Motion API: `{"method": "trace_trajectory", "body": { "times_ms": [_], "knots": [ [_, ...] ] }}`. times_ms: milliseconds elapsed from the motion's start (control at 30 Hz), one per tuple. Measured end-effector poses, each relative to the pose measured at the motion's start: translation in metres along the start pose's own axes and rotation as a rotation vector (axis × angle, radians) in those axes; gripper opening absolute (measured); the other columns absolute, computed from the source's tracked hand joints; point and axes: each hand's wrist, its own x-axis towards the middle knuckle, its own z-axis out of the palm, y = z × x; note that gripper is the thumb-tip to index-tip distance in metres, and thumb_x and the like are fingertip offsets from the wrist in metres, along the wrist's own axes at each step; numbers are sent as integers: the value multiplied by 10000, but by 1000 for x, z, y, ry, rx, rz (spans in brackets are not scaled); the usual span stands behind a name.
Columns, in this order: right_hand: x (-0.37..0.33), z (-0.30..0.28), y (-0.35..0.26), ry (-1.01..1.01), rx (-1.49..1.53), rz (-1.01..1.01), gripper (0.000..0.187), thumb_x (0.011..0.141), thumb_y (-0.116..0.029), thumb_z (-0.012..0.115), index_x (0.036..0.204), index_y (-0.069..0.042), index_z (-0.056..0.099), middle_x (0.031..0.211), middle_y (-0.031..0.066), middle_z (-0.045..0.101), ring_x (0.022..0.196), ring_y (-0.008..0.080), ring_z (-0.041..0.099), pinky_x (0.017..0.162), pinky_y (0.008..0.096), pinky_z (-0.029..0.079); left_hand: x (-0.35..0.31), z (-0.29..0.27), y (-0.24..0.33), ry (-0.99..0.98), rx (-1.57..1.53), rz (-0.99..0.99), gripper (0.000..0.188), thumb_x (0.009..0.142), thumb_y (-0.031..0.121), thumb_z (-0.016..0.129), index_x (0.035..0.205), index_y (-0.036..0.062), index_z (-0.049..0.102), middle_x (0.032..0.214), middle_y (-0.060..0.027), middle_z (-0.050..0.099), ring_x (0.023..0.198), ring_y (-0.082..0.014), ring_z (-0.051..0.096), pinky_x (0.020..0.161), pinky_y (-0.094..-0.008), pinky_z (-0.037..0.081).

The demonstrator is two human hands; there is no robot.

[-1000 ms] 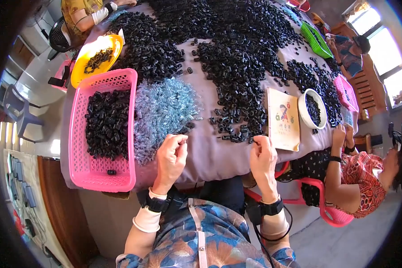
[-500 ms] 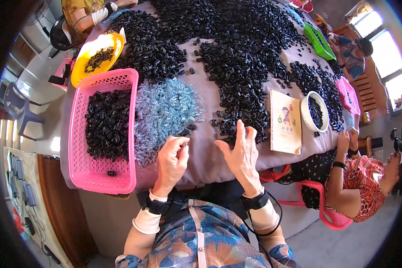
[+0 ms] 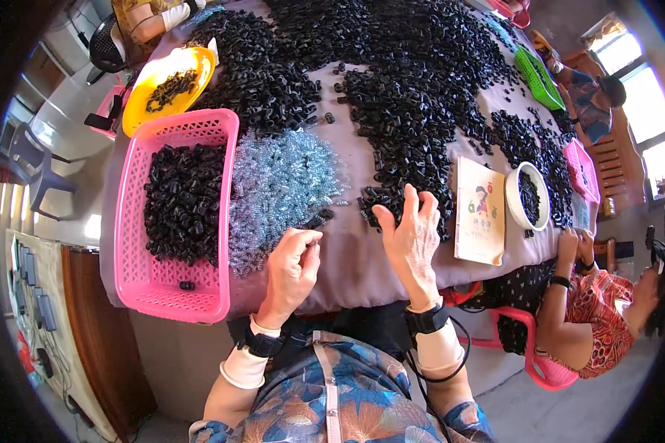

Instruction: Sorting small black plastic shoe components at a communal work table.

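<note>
The left hand (image 3: 292, 262) pinches a small black piece (image 3: 315, 221) beside the blue pile (image 3: 281, 184); the right hand (image 3: 414, 236) reaches open-fingered over the black pieces (image 3: 391, 111) on the table (image 3: 347, 258).

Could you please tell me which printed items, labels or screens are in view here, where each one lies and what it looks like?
Booklet: flat on the table just right of the right hand, beside the white bowl; upright rectangle, cream cover with a small coloured cartoon figure and dark print.
No other label, sign or screen can be made out.
</note>
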Motion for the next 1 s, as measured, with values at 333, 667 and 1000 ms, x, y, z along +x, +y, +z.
{"method": "trace_trajectory", "body": {
  "times_ms": [333,667,1000],
  "knots": [
    [6,28,-25,1,-126,-83,659,776,-499,650,1280,-108,489,1289,226,381,1060,399,430,829,502,392,1,1,-1,1,-1,17,186,798,-77,579,958,14,605,839,-91,579,674,-181,581,578,-268,458],
    [13,33,-3,122,87,-150,467,777,-309,682,1162,-84,546,1173,171,471,960,350,474,776,443,421,2,1,-2,13,7,32,190,792,-82,582,955,13,605,839,-96,581,682,-191,586,585,-270,462],
    [28,38,-21,34,-52,-198,505,771,-371,672,1195,-131,540,1173,175,452,930,350,492,684,428,457,1,1,2,2,5,6,190,798,-82,581,959,15,606,850,-90,583,666,-171,577,570,-261,453]
  ]
}}
